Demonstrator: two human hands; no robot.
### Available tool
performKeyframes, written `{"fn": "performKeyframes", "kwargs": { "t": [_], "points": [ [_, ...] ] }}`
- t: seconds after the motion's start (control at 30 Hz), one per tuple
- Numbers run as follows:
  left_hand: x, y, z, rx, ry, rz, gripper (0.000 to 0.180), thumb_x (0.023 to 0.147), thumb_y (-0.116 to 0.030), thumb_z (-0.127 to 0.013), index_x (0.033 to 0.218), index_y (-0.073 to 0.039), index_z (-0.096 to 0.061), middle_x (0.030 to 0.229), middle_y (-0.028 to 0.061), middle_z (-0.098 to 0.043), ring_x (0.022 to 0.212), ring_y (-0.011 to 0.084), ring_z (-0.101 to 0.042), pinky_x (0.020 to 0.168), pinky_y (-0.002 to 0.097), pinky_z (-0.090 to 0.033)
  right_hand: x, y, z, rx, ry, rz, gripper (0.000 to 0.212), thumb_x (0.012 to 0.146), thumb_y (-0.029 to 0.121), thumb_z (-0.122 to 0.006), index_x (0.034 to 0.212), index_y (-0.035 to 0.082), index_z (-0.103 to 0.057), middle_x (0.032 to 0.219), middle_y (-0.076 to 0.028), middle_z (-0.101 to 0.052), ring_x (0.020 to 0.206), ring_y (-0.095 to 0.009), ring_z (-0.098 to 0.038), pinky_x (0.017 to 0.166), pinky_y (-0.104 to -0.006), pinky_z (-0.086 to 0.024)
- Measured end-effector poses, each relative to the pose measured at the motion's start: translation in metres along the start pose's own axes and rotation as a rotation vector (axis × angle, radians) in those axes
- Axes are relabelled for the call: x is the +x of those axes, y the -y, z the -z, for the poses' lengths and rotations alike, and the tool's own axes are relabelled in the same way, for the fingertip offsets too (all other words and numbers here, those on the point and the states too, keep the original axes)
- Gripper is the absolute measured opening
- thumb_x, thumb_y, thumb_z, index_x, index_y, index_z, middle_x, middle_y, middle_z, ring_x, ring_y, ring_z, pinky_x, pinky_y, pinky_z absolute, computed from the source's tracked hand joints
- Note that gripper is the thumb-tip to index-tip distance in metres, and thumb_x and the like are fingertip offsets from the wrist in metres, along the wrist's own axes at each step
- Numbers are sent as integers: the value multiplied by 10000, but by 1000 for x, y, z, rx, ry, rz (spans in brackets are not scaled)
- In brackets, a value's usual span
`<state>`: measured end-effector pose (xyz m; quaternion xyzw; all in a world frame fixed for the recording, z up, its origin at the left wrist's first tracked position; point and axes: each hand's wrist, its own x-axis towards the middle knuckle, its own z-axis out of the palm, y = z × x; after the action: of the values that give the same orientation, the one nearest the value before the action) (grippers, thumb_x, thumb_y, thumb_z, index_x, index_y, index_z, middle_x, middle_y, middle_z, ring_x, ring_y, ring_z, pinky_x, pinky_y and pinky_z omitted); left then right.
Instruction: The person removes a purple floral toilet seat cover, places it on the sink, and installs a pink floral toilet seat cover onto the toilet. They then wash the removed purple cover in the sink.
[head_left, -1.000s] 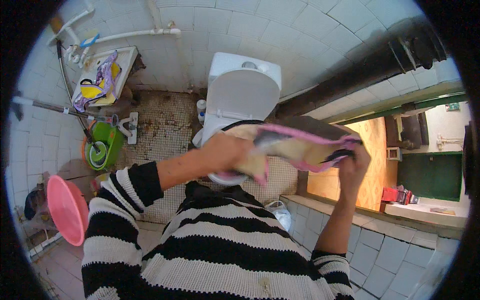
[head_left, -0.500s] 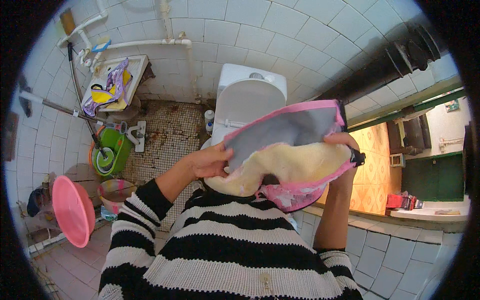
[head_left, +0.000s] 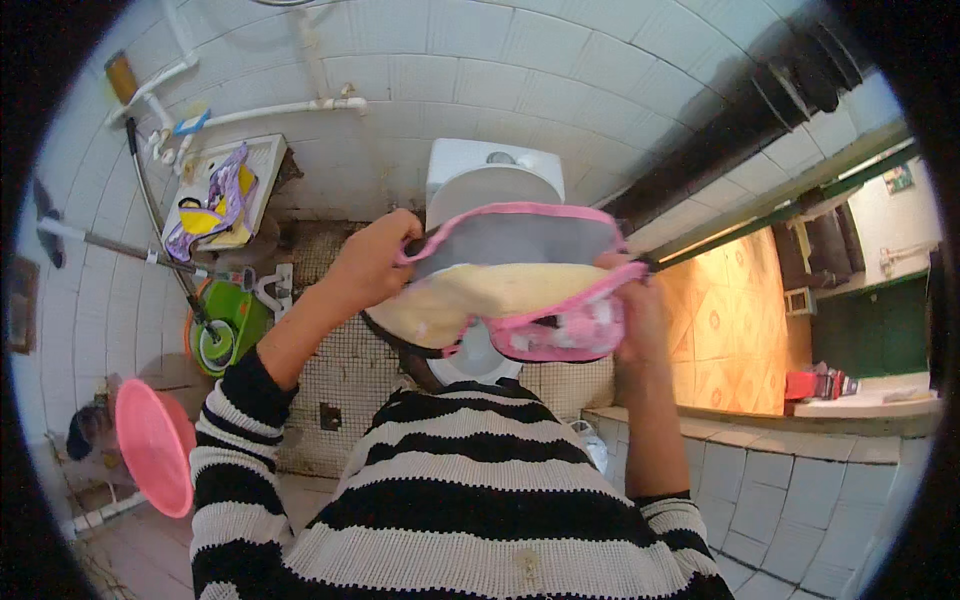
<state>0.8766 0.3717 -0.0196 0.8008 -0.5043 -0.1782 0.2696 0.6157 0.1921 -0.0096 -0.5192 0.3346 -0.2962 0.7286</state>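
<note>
Hanging above the toilet [head_left: 497,184], a pink-edged cloth [head_left: 515,280] is held up by its two ends. One end is pinched in the left grip [head_left: 376,262], and the other is held in the right grip [head_left: 642,312], where some fingers are hidden by the cloth. Grey and cream parts are shown. A purple and yellow cloth [head_left: 235,200] is set on the sink [head_left: 265,184], and a green bucket [head_left: 248,322] and a pink tub [head_left: 150,445] are seen at the left.
</note>
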Motion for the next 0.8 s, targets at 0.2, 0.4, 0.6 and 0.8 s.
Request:
{"fn": "performKeyframes", "kwargs": {
  "t": [0.2,0.4,0.6,0.8],
  "points": [
    [-15,30,1,678,-508,-320,273,687,-6,-593,947,-12,-512,916,149,-578,860,329,-568,729,393,-445,-2,-91,-39,341,-3,-409,203,829,73,-499,1010,7,-563,941,-98,-620,815,-183,-616,706,-315,-516],
    [-52,4,-97,-774,464,362,269,885,-193,-507,716,13,-542,720,94,-540,706,221,-530,731,319,-431,-3,-158,-57,482,-36,-663,195,884,108,-464,1025,9,-555,946,-95,-625,841,-201,-622,770,-342,-512],
    [-71,82,-214,-670,174,561,238,880,-262,-554,914,-29,-521,911,11,-517,824,108,-476,746,263,-407,-3,-236,-47,648,-168,-935,253,876,90,-486,1124,42,-497,1016,-89,-597,897,-207,-603,782,-350,-508],
    [-74,110,-230,-762,478,893,418,861,-272,-575,1180,-33,-450,1086,33,-514,998,142,-500,907,270,-373,-14,-301,-33,954,-192,-1113,345,896,155,-499,1223,81,-420,1101,-83,-565,962,-211,-587,857,-365,-484]
  ]
}}
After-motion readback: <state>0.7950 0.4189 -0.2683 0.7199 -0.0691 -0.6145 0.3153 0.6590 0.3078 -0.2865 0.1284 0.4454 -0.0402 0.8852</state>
